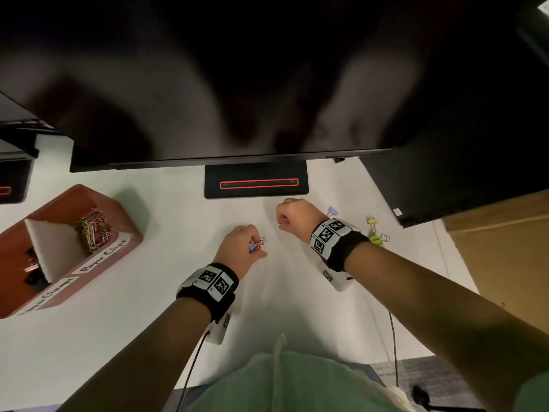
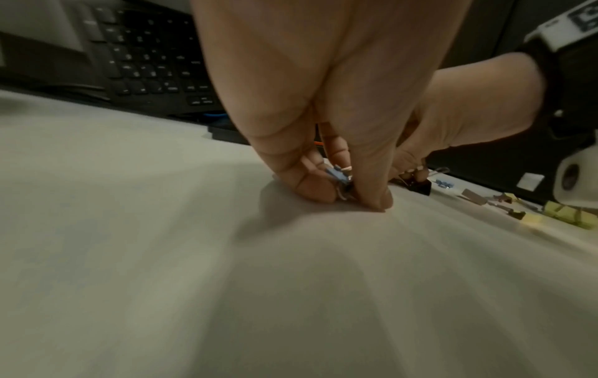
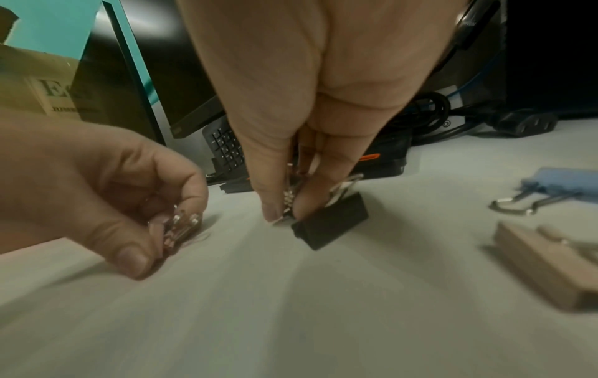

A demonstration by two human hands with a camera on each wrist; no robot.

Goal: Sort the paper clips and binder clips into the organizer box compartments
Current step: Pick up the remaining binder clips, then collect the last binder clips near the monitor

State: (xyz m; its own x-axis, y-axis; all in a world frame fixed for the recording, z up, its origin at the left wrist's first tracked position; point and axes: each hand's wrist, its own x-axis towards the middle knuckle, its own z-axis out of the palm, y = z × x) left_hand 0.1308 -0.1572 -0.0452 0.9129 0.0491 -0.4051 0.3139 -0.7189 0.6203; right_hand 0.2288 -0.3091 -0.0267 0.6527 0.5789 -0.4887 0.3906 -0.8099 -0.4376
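Our right hand (image 3: 310,107) pinches the wire handles of a black binder clip (image 3: 330,223) between thumb and fingertips; the clip's body hangs below and to the right of the pinch, tilted, its lower edge at or just above the white desk (image 1: 118,337). Our left hand (image 1: 242,246) is curled round a small bunch of clips (image 1: 258,244), thumb tip pressed to the desk; we see a blue piece and thin wire loops poking out between the fingers, but we cannot tell exactly which kinds they are. The two hands sit near each other, apart.

Just right of the right wrist lie more binder clips on the desk: a pale blue one (image 3: 563,182), a tan one (image 3: 546,266), and yellow ones (image 1: 375,233).

Well to the left stands the reddish organizer box (image 1: 124,227), a white divider splitting it; the farther compartment holds a heap of coloured paper clips (image 1: 93,233), the nearer one some dark items. Behind the hands is a monitor base (image 1: 256,182).
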